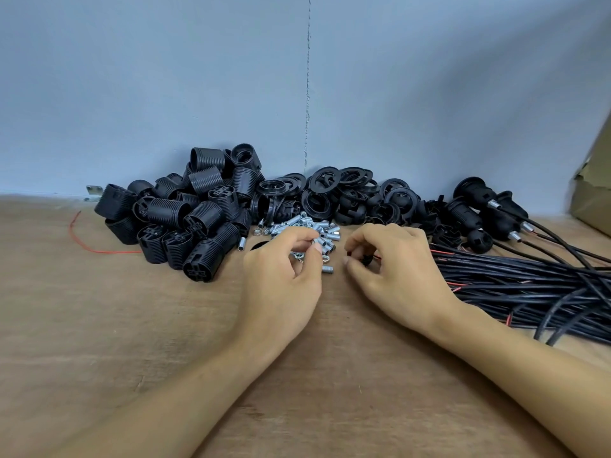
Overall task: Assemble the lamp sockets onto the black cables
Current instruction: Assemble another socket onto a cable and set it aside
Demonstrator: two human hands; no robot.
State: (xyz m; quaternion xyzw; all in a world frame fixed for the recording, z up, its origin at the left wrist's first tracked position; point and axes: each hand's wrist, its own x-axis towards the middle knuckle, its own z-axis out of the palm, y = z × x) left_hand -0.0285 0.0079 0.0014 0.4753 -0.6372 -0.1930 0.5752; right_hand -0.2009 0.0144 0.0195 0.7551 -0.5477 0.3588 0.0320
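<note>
Lamp sockets (185,219) lie heaped at the back left of the surface (99,325); the black cables (512,282) lie bundled at the right; the step in hand looks like threading a metal tube onto a cable.

The left hand (281,269) has its fingers (297,238) curled, thumb and forefinger pinching a small metal tube (318,239) just above the pile of tubes (307,226); the right hand (393,262) curls its fingers round a cable end (367,258), with a red lead showing and the tip mostly hidden; best to bring the bore square to the cable, keep the leads together so none snags, and feed slowly; the sockets are black ribbed plastic barrels, some showing a cross-shaped base; a few finished sockets (476,193) sit at the far right, each with a metal neck on its cable.
</note>
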